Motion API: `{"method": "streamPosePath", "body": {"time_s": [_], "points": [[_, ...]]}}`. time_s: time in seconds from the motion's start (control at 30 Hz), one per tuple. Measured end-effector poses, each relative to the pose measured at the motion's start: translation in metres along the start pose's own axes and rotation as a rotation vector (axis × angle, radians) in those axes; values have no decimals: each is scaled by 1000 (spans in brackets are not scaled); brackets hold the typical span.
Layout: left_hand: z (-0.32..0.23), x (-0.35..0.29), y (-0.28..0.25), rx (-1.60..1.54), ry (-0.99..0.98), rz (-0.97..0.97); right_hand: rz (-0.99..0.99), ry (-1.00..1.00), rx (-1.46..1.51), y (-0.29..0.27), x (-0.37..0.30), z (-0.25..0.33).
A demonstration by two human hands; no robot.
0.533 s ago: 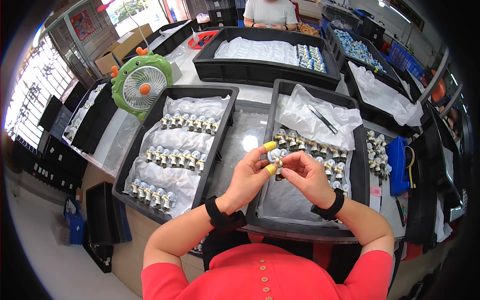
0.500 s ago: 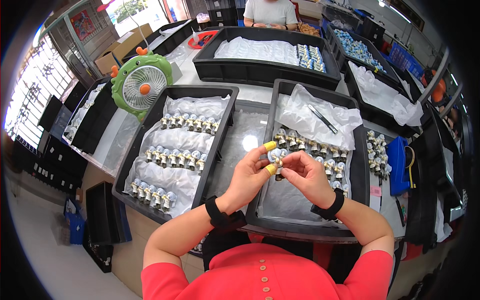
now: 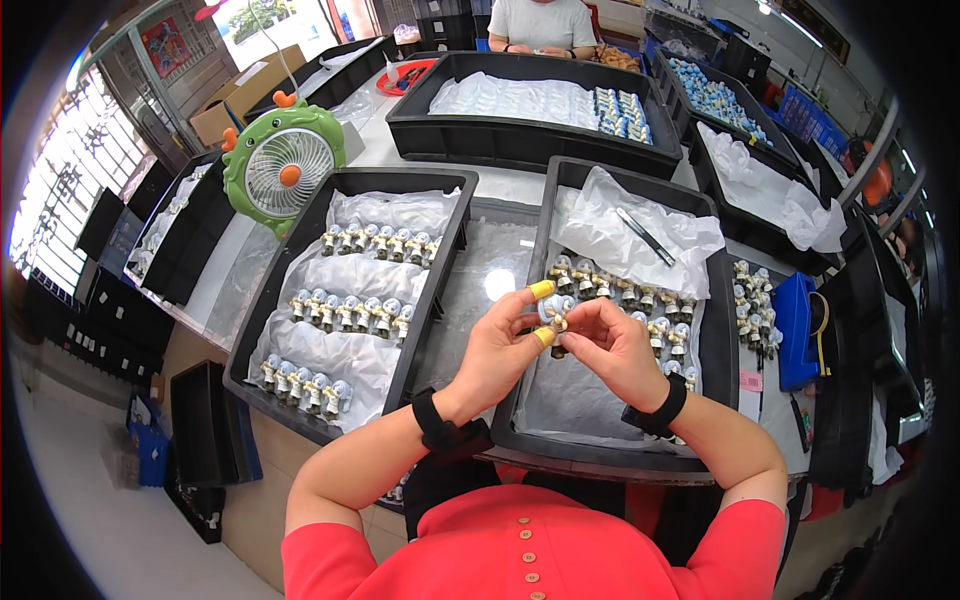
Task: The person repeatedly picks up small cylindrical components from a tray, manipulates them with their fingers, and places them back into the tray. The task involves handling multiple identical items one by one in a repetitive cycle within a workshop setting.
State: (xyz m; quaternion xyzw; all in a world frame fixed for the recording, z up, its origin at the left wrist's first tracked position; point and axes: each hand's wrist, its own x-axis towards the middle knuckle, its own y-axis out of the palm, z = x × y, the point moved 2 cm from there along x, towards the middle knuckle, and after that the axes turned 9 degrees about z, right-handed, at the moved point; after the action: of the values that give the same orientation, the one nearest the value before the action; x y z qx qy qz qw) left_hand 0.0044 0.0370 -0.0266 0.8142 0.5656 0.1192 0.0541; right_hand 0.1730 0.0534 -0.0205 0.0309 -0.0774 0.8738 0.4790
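A small figurine point(image 3: 553, 311) with a pale blue-white head and dark base is held up between both hands, over the right-hand black tray point(image 3: 508, 425). My left hand point(image 3: 507, 340) grips it between thumb and forefinger, both tips wrapped in yellow covers. From the other side, my right hand point(image 3: 613, 345) pinches at the figurine's lower body; whether something small sits in those fingertips is hidden. Rows of similar figurines point(image 3: 628, 292) stand in this tray beyond and beside my hands, on white paper. Tweezers point(image 3: 646, 237) lie on crumpled paper point(image 3: 600, 225) at the tray's far end.
Left of my hands is another black tray point(image 3: 462, 215) with three rows of figurines point(image 3: 352, 312) on paper. A green fan point(image 3: 284, 165) stands behind it. More figurines point(image 3: 755, 308) and a blue holder point(image 3: 797, 330) are at the right. Across the table, a person point(image 3: 541, 25) sits behind a large tray point(image 3: 470, 145).
Both hands stay almost in place around the figurine, with only a very slight shift of the fingers. The trays and their figurines look the same.
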Motion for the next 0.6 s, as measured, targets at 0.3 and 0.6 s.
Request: {"method": "streamPosePath", "body": {"time_s": [0.3, 0.6], "points": [[5, -1, 0, 55, 129, 32, -38, -80, -201, 1, -2, 10], [3, -3, 5, -1, 80, 29, -21, -131, -298, 3, -3, 17]]}}
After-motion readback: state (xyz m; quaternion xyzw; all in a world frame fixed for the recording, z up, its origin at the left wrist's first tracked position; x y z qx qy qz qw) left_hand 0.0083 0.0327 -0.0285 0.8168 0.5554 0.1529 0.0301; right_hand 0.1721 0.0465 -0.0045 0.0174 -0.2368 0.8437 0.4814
